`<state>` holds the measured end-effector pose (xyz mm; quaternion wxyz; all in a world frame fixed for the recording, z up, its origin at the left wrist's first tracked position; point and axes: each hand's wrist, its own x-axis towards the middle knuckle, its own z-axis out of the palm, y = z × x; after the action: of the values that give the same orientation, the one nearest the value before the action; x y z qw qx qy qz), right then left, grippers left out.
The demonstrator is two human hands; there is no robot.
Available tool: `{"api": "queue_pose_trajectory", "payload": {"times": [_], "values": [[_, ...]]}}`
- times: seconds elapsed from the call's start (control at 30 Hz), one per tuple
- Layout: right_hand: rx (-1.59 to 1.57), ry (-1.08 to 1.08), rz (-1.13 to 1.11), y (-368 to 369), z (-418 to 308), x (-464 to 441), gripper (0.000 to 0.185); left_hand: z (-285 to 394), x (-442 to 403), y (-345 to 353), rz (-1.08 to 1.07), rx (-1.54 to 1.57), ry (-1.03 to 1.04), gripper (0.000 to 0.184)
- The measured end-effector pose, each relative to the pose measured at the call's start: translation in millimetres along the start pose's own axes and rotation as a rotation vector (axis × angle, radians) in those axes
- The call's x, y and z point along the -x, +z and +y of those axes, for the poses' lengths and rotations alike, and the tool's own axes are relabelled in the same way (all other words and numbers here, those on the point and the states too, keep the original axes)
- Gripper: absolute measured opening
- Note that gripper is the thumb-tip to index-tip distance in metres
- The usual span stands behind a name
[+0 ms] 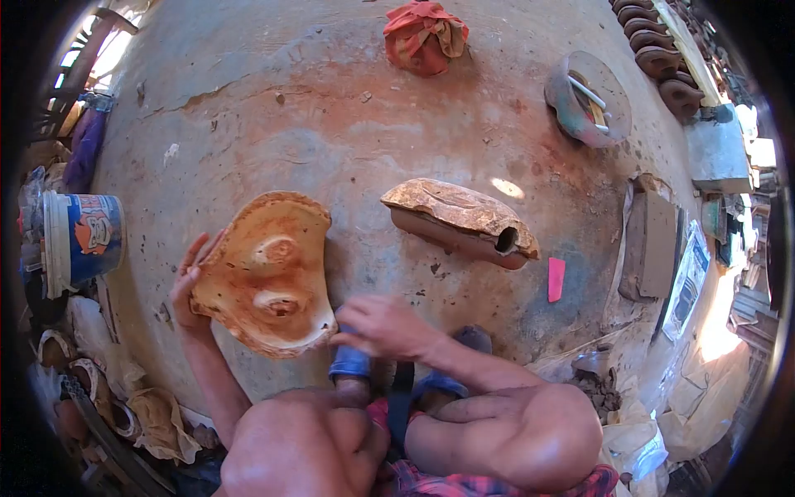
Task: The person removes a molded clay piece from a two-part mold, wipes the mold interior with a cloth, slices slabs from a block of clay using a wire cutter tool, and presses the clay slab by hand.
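A tan, shallow curved piece that looks like a mould half [302,248], with two raised bumps in its rust-stained hollow, stands tilted in front of me. My left hand [190,282] grips its left edge, fingers behind and along the rim. At its lower right corner is my right hand [381,325], blurred by motion. Its fingers look bent, but whether they touch the rim or hold anything I cannot make out. Just beyond, to the right, a long brown clay-like form [464,217] lies on the floor, with a rough crusted top and a dark hole at its near end.
A red cloth bundle [424,41] sits at the far side. Right of it is a round basin [563,112] with sticks inside. A pink slip [556,280] and a grey-brown clay block [656,244] lie rightward. At left stands a labelled bucket [91,236].
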<state>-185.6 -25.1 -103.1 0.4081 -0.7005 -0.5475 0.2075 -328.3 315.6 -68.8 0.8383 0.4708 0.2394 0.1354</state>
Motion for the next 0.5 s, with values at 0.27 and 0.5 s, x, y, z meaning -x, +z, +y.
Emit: {"api": "queue_pose_trajectory", "payload": {"times": [0.27,0.5], "values": [[0.104,0.558,0.392,-55.7,38.5,131.5,0.02,-24.5,-29.5,-138.0,0.228,-0.259,-0.204,0.038],[-0.053,0.918,1.173,-61.9,89.5,167.2,0.037,-58.1,-43.7,-147.5,0.501,-0.58,-0.08,0.037]]}}
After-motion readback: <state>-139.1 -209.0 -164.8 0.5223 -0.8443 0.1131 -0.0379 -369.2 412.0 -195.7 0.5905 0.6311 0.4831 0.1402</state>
